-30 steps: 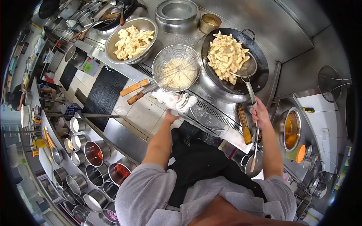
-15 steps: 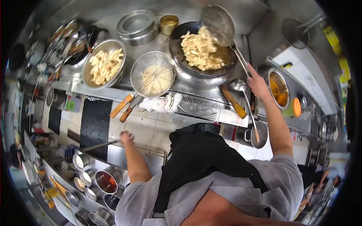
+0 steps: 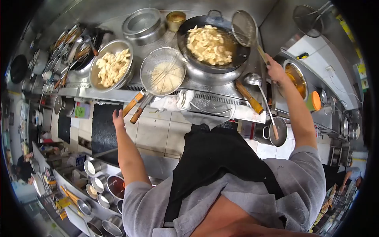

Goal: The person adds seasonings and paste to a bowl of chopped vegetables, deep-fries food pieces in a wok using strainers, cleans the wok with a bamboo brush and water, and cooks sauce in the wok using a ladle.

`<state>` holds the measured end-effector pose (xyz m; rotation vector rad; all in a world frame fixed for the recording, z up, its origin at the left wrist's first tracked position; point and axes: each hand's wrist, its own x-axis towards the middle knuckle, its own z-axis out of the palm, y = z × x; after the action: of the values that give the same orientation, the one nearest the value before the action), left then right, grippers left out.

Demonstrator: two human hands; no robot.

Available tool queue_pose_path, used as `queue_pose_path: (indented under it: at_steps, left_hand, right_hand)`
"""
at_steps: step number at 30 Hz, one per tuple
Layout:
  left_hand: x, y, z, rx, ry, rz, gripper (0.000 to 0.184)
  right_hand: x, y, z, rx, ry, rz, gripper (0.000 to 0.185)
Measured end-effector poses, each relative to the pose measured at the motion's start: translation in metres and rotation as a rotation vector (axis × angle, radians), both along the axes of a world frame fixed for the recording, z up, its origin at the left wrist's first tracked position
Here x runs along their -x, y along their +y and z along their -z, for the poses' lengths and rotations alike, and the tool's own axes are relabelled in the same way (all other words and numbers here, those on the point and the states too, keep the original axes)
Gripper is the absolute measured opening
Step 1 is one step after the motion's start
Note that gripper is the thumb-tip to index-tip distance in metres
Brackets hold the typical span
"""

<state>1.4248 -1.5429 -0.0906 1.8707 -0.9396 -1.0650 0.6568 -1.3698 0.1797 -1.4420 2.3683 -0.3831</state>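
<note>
A cook in a grey shirt and black apron [image 3: 217,158] works at a steel bench [image 3: 161,44], the right hand [image 3: 276,71] closed around the long handle of a mesh skimmer [image 3: 244,28]. The skimmer's round head hangs at the right side of a dark wok [image 3: 240,57], where pale battered-looking pieces [image 3: 209,45] lie in golden liquid. The left hand [image 3: 119,119], empty with its fingers parted, is just beside the end of a wooden handle [image 3: 133,104]; whether the two touch cannot be told. That handle runs to a wire basket [image 3: 164,71] containing a pale, grainy heap, and a second wooden grip lies alongside. To the basket's left, a metal bowl [image 3: 125,75] holds more pale pieces. A lidded-looking steel pot [image 3: 143,24] and a tin [image 3: 175,21] stand behind. Along the near edge lie a crumpled white cloth [image 3: 184,100] and, right of it, a bamboo brush [image 3: 250,98] and a ladle [image 3: 252,79], its wooden end reaching over a small pan [image 3: 281,130].
</note>
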Motion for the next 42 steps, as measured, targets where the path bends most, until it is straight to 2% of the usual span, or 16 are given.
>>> queue_pose_path:
  at_steps: [3, 5, 6, 7, 8, 10, 12, 14, 17, 20, 21, 24, 25, 29, 36, 42]
  left_hand:
    - [0.015, 0.002, -0.019, -0.16, 0.036, 0.008, 0.055]
    - [0.009, 0.002, -0.013, -0.149, 0.137, 0.029, 0.044]
    - [0.0, 0.002, -0.009, -0.144, 0.143, 0.023, 0.044]
    - [-0.002, 0.008, -0.016, -0.185, 0.073, 0.103, 0.039]
    - [-0.002, 0.012, -0.027, -0.225, -0.002, 0.19, 0.035]
    - [0.013, 0.035, -0.063, -0.214, 0.046, 0.239, 0.024]
    - [0.026, 0.05, -0.076, -0.202, 0.057, 0.282, 0.022]
    - [0.033, 0.059, -0.088, -0.194, 0.081, 0.339, 0.023]
    - [0.04, 0.068, -0.096, -0.272, 0.174, 0.397, 0.024]
    - [0.059, 0.082, -0.119, -0.296, 0.274, 0.421, 0.03]
    - [0.056, 0.082, -0.116, -0.3, 0.328, 0.51, 0.038]
    - [0.062, 0.086, -0.114, -0.358, 0.411, 0.556, 0.039]
    - [0.066, 0.089, -0.115, -0.366, 0.486, 0.545, 0.033]
    - [0.083, 0.097, -0.112, -0.397, 0.615, 0.586, 0.026]
    - [0.125, 0.11, -0.107, -0.436, 0.855, 0.66, 0.027]
    - [0.154, 0.127, -0.109, -0.414, 0.889, 0.571, 0.026]
  right_hand:
    - [-0.009, 0.008, -0.01, -0.177, -0.151, 0.045, 0.058]
    - [-0.011, 0.011, -0.014, -0.293, -0.748, 0.245, 0.057]
    - [-0.01, 0.01, -0.013, -0.291, -0.742, 0.237, 0.057]
    - [-0.008, 0.01, -0.009, -0.312, -0.919, 0.21, 0.058]
    - [-0.005, 0.009, 0.001, -0.328, -1.101, 0.187, 0.059]
    - [-0.004, 0.001, 0.042, -0.283, -1.238, 0.145, 0.058]
    - [-0.022, -0.005, 0.077, -0.189, -1.428, 0.118, 0.056]
    - [-0.054, -0.003, 0.095, -0.048, -1.439, 0.236, 0.05]
    - [-0.09, 0.026, 0.091, 0.077, -1.413, 0.235, 0.05]
    - [-0.099, 0.053, 0.07, 0.115, -1.307, 0.251, 0.05]
    - [-0.095, 0.061, 0.069, 0.115, -1.288, 0.243, 0.052]
    - [-0.088, 0.074, 0.055, 0.141, -1.228, 0.287, 0.055]
    - [-0.088, 0.077, 0.051, 0.142, -1.218, 0.282, 0.057]
    - [-0.095, 0.083, 0.038, 0.198, -1.226, 0.319, 0.057]
    - [-0.098, 0.075, 0.032, 0.273, -1.193, 0.327, 0.056]
    - [-0.122, 0.046, 0.043, 0.268, -1.203, 0.288, 0.055]
